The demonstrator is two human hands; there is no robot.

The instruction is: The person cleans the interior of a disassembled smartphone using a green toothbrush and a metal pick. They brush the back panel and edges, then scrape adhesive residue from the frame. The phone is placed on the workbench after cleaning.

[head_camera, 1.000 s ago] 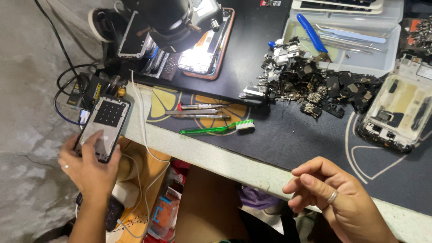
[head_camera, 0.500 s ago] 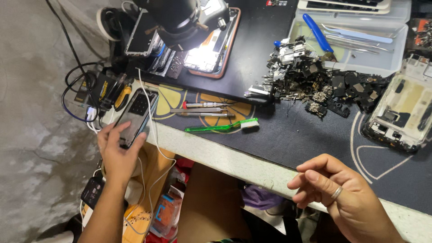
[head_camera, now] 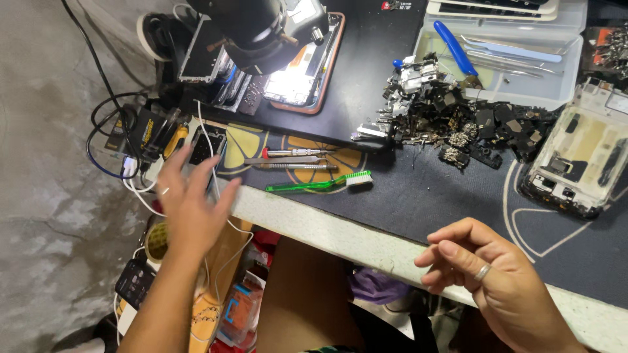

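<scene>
My left hand (head_camera: 190, 206) hovers at the table's left corner with its fingers spread and nothing in it; it is motion-blurred. Just beyond its fingertips a dark phone (head_camera: 205, 145) lies on the table edge beside a white cable (head_camera: 210, 176). My right hand (head_camera: 500, 287), with a ring on one finger, hangs over the table's front edge at the lower right. Its fingers are loosely curled and hold nothing.
A green toothbrush (head_camera: 320, 185) and two metal hand tools (head_camera: 288, 157) lie on the dark mat (head_camera: 445, 196). A microscope (head_camera: 261, 26) stands over a lit phone (head_camera: 297, 72). Small parts (head_camera: 451, 117), a clear tool tray (head_camera: 517, 85) and a phone frame (head_camera: 582, 157) sit to the right. Cables (head_camera: 111, 144) hang at left.
My left hand brought the dark phone up from beside the table, set it on the corner and let go. My right hand barely moved.
</scene>
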